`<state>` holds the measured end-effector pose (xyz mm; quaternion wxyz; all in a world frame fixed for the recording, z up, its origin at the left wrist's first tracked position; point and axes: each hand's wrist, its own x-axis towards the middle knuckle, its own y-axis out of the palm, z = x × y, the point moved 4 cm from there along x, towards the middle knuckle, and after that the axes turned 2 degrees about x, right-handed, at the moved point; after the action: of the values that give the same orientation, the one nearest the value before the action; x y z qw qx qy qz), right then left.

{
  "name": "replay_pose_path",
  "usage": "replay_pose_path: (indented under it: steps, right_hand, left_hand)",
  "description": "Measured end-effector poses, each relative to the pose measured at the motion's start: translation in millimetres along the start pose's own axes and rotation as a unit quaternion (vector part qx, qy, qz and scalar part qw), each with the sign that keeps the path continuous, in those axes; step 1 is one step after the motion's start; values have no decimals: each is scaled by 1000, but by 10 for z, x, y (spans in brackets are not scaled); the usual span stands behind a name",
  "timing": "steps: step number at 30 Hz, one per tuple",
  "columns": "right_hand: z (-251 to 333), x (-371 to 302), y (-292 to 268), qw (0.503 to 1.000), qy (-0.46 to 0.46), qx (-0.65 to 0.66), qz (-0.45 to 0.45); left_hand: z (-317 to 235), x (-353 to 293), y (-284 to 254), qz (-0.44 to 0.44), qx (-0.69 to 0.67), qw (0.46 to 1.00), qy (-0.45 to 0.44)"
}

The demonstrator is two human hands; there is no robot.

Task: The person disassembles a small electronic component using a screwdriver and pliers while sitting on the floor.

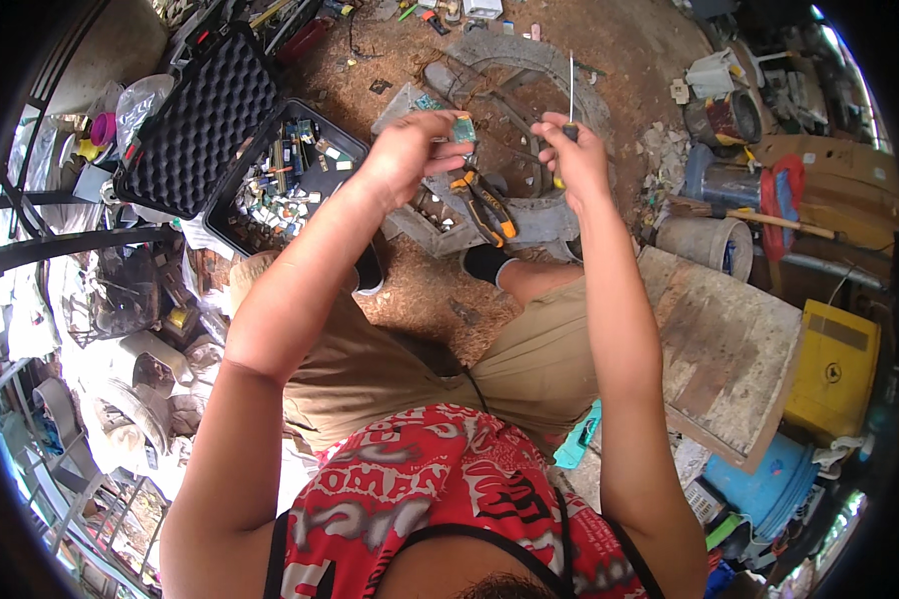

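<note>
My left hand (417, 150) pinches a small green circuit board (463, 129) with an orange edge, above a round grey metal frame (449, 237). To its right, my right hand (576, 155) is closed around the handle of a screwdriver (571, 85), whose thin shaft points up and away from me. The two hands are apart, and the screwdriver does not touch the board. Pliers with orange and black handles (485, 208) rest on the grey frame just below the hands.
An open black case (210, 215) with a foam-lined lid (205, 120) holds several small boards and chips at the left. A worn wooden board (724, 344) lies on the right, near a white bucket (709, 245), a yellow container (834, 369) and a blue tub (764, 479).
</note>
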<state>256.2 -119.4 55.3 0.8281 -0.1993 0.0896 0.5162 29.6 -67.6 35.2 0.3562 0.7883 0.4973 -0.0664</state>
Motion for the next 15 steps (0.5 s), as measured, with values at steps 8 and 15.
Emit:
replay_pose_path:
  steps: [8, 15]
  right_hand:
    - [-49, -699, 29, 992, -90, 18, 89]
    - [-32, -547, -1264, 995, -58, 45, -73]
  left_hand:
    - [447, -195, 511, 67, 93, 991, 72]
    - [-272, 215, -127, -119, 641, 732, 197]
